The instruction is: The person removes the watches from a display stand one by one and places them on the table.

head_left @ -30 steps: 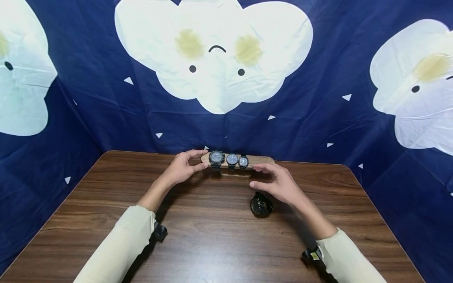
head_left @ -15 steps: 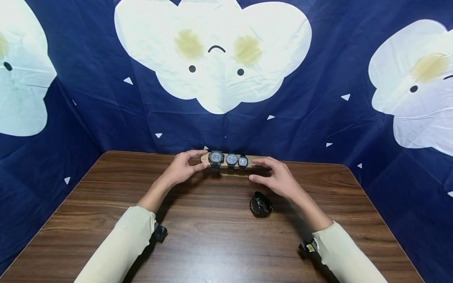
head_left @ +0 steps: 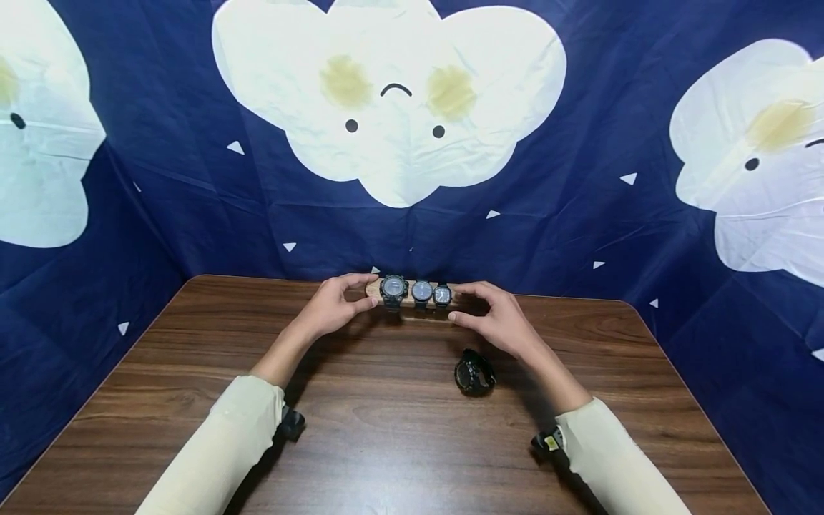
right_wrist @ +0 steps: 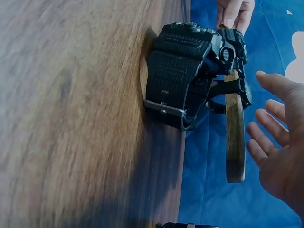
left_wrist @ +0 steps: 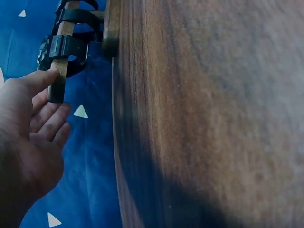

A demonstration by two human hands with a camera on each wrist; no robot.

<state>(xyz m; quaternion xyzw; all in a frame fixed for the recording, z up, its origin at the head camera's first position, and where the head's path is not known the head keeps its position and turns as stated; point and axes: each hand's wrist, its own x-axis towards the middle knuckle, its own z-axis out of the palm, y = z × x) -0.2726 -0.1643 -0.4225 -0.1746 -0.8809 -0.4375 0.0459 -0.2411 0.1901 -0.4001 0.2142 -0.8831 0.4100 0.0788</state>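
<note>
A wooden watch stand stands at the back of the table, its bar carrying three dark watches: a chunky one on the left, a round one and a squarish one. With thumb and fingers, my left hand pinches the bar's left end; the left wrist view shows the thumb on the bar end. Near the bar's bare right end, my right hand is spread, apart from the wood in the right wrist view. A black chunky watch rests on the table, nearer the person.
The brown wood-grain table has rounded back corners. Behind it and at both sides hangs a dark blue cloth with white clouds and small triangles. Each wrist wears a small black camera.
My right hand has moved left along the bar toward the squarish watch. The left hand, the stand and the watch on the table have stayed in place.
</note>
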